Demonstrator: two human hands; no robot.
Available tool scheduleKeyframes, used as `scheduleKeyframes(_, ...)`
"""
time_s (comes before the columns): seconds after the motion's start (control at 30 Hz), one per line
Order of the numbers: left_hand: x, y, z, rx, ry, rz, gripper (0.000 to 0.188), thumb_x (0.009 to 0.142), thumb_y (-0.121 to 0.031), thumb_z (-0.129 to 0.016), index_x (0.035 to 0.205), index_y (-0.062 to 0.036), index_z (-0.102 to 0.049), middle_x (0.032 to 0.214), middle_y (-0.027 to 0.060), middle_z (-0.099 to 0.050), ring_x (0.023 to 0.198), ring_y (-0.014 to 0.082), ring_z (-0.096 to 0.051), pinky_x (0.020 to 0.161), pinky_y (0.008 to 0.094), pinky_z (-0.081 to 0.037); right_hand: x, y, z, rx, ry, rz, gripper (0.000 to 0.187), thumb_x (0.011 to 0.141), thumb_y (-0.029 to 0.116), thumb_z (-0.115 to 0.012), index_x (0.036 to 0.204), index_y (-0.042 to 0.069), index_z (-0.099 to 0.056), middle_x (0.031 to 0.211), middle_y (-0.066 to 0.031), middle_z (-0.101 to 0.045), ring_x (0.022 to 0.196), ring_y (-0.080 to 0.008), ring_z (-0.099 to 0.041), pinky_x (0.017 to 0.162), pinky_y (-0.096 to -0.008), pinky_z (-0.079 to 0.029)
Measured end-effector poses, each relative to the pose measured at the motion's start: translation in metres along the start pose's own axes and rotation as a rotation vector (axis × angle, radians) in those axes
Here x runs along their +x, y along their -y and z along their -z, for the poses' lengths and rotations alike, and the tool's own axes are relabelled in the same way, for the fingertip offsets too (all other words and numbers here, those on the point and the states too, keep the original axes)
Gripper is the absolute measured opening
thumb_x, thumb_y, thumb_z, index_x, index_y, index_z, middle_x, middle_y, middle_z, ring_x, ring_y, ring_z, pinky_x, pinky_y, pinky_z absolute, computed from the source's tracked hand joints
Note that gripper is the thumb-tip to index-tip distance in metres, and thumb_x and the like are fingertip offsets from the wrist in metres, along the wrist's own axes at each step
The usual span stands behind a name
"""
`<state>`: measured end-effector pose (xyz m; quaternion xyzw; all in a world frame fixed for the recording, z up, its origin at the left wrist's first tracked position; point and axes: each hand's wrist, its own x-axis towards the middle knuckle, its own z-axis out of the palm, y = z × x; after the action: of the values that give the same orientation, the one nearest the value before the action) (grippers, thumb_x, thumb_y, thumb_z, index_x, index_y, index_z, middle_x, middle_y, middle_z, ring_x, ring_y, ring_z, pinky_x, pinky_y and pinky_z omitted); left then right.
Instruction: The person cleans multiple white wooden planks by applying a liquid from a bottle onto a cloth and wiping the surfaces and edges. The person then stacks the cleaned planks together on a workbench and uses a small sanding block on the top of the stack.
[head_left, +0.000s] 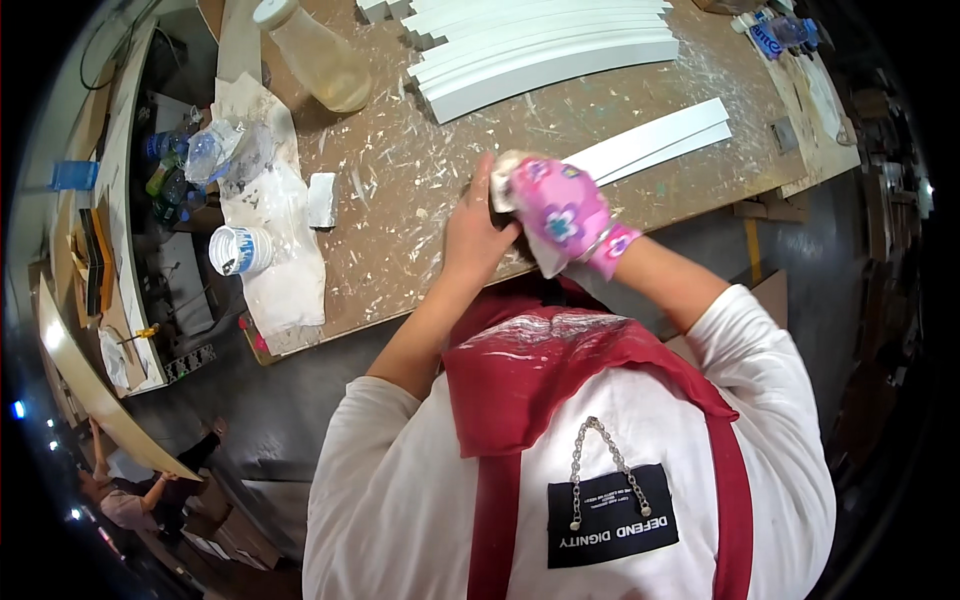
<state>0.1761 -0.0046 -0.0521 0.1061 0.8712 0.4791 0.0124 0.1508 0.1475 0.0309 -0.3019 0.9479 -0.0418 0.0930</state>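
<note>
From far off, I look left to right. A white tub [241, 250] sits at the left of the frame, with a small white block [321, 200] by it. A see-through bottle [318, 60] is up top.

In the middle, the bare left hand [477, 232] points up the frame, thumb bent toward the other hand. I can't tell if it pinches anything. Right next to it is a pale, cloth-like thing [503, 192], partly hidden by the right hand [562, 215] in its pink flowery glove. That hand curls over it, but I can't see if the fingers squeeze. Both elbows are bent, with the arms coming together.

I think this step is hand work with the pale thing. It calls for keeping both hands close and steady.

To the right lie two white strips [650, 145], near the glove.
</note>
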Motion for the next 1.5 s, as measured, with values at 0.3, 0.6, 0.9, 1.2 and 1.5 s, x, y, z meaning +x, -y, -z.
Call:
scheduleKeyframes(0.3,-0.002,0.007,-0.006,0.007,-0.026,-0.044,0.098,0.068,-0.008,-0.079,0.148,-0.0122,-0.023,0.103,0.0129,-0.063,0.081,0.0211,-0.062,0.073,0.0324,-0.052,-0.003,0.007,-0.027,0.080,-0.269,-0.021,0.018,0.078,0.009,-0.056,0.096,0.005,-0.059,0.095,-0.0154,-0.060,0.091,-0.0283,-0.063,0.083,-0.0342,-0.053)
scheduleKeyframes(0.6,-0.003,0.012,-0.009,-0.109,0.019,0.008,0.097,0.070,-0.007,-0.079,0.148,-0.0105,-0.022,0.100,0.0120,-0.064,0.081,0.0200,-0.062,0.073,0.0315,-0.052,-0.016,-0.007,-0.018,0.172,-0.139,-0.105,0.021,0.083,0.013,-0.055,0.102,0.006,-0.063,0.102,-0.0105,-0.065,0.098,-0.0250,-0.063,0.089,-0.0354,-0.050)
scheduleKeyframes(0.9,0.000,0.005,-0.007,-0.107,0.052,-0.047,0.085,0.071,-0.007,-0.078,0.142,-0.0078,-0.033,0.108,0.0135,-0.062,0.091,0.0245,-0.060,0.081,0.0347,-0.050,-0.111,-0.261,-0.054,0.027,-0.556,-0.743,0.031,0.088,0.017,-0.055,0.117,0.005,-0.054,0.100,-0.0164,-0.064,0.088,-0.0265,-0.064,0.076,-0.0347,-0.052)
scheduleKeyframes(1.2,0.056,0.003,0.033,-0.573,0.302,0.563,0.042,0.096,-0.039,-0.049,0.101,0.0007,-0.061,0.077,0.0086,-0.064,0.064,0.0122,-0.058,0.060,0.0237,-0.047,-0.127,-0.265,-0.017,1.080,-1.117,-0.719,0.020,0.088,0.015,-0.065,0.106,0.005,-0.063,0.087,-0.0013,-0.062,0.074,-0.0091,-0.056,0.064,-0.0256,-0.047)
scheduleKeyframes(1.5,0.061,-0.024,0.017,-0.784,0.274,0.774,0.043,0.100,-0.038,-0.039,0.101,-0.0003,-0.058,0.080,0.0101,-0.066,0.061,0.0133,-0.060,0.055,0.0229,-0.047,-0.043,-0.083,0.017,0.099,-0.438,0.012,0.030,0.080,0.019,-0.061,0.107,0.008,-0.060,0.107,-0.0124,-0.061,0.097,-0.0267,-0.061,0.083,-0.0393,-0.052)
